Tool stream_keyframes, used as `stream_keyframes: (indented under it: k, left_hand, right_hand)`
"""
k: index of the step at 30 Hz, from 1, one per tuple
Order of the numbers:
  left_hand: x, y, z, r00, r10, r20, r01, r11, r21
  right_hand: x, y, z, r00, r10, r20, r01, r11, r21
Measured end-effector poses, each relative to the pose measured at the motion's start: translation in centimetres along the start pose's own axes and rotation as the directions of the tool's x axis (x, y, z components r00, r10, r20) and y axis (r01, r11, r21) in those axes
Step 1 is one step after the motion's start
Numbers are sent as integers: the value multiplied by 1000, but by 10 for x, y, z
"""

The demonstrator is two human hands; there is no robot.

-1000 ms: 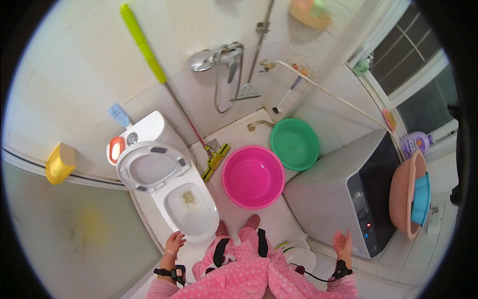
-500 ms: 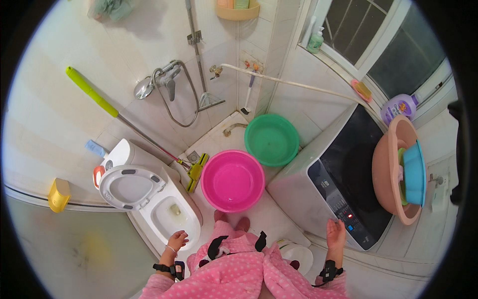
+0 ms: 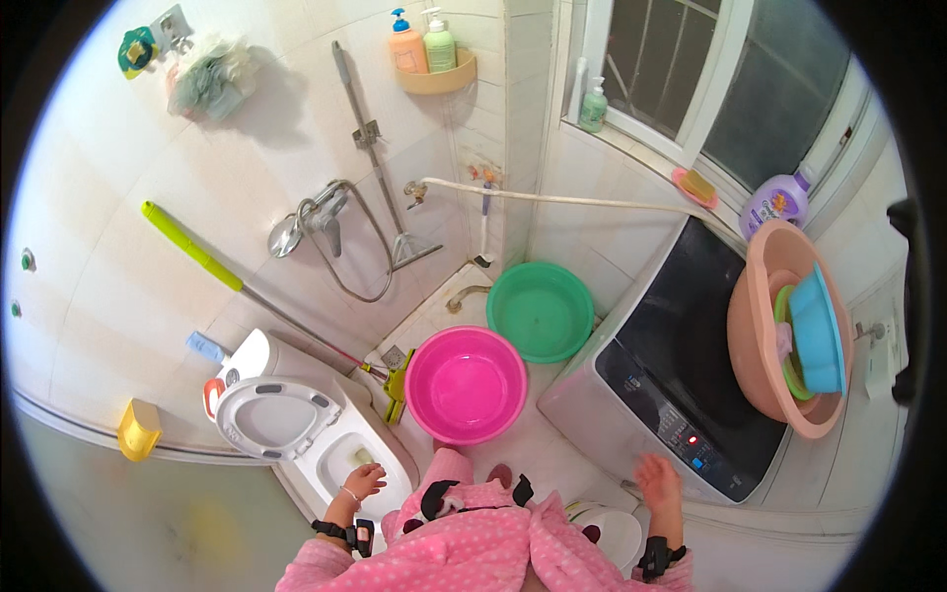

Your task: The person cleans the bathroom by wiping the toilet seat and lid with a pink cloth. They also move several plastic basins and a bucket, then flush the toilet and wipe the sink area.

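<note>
My left hand (image 3: 364,481) hangs over the rim of the white toilet (image 3: 395,456), its fingers loosely bent and apart, with nothing seen in them. In front of the washing machine's control panel (image 3: 681,434) is my right hand (image 3: 659,483), slightly blurred, fingers spread and empty. A red light glows on that panel, and the machine's dark lid (image 3: 681,306) is down. Ahead of my feet a pink basin (image 3: 466,385) stands on the floor, and a green basin (image 3: 540,312) stands just behind it to the right.
A peach basin (image 3: 764,326) with a blue basin (image 3: 817,331) in it leans on the machine's right side. A green-handled mop (image 3: 192,247) leans by the toilet. A pale hose (image 3: 552,195) runs from the wall tap to the machine. A white round bucket (image 3: 607,533) stands near my legs.
The view has tilted upward, so more of the wall shows. My right hand has shifted a little left, away from the control panel. My left hand stays over the toilet.
</note>
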State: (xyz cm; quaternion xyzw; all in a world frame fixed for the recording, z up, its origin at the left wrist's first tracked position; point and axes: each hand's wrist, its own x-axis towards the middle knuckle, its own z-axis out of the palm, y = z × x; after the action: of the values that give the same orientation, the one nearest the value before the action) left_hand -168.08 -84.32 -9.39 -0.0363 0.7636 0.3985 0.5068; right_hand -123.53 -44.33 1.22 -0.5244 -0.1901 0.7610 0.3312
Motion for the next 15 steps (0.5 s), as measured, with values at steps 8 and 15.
stream_keyframes:
  k: [8, 15]
  left_hand:
    - [106, 134, -50, 995, 96, 40, -99, 991, 86]
    - [190, 325, -45, 892, 444, 85, -452, 861, 232]
  right_hand:
    - [18, -19, 162, 467, -677, 568, 750, -37, -661]
    - [122, -41, 266, 325, -710, 625, 310, -544, -779]
